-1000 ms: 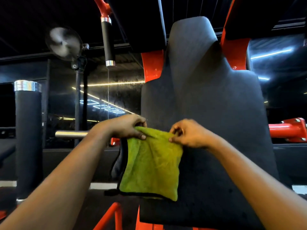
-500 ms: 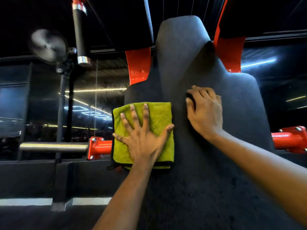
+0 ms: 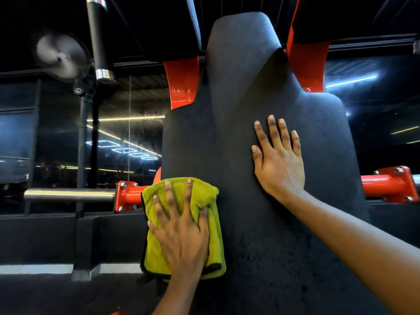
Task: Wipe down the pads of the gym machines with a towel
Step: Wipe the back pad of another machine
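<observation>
While the left hand (image 3: pixel 181 233) is pressing the towel (image 3: pixel 154 251) against the pad's (image 3: pixel 318 155) left edge, the right hand (image 3: pixel 278 164) is lying flat on the pad just right of its centre, fingers straight and gripping nothing. The left fingers are spread and straight across the folded cloth (none is curling round it; the palm is doing the holding). The towel is overhanging the left edge a little, and its top is rumpling under the fingertips. The pad is standing upright and narrowing toward its top, with the red frame (image 3: pixel 181 83) showing behind it and a steel bar (image 3: pixel 68 194) jutting out to the left, apart from the cloth.

This is looking like a wiping stroke along the left side, with most of the surface probably waiting. Doing it well is likely meaning keeping the palm flat and the pressure even, so the fold is sliding rather than bunching. It also means overlapping passes toward the right edge and up into the narrow top, while the right hand is bracing the pad and shifting clear of each pass.
</observation>
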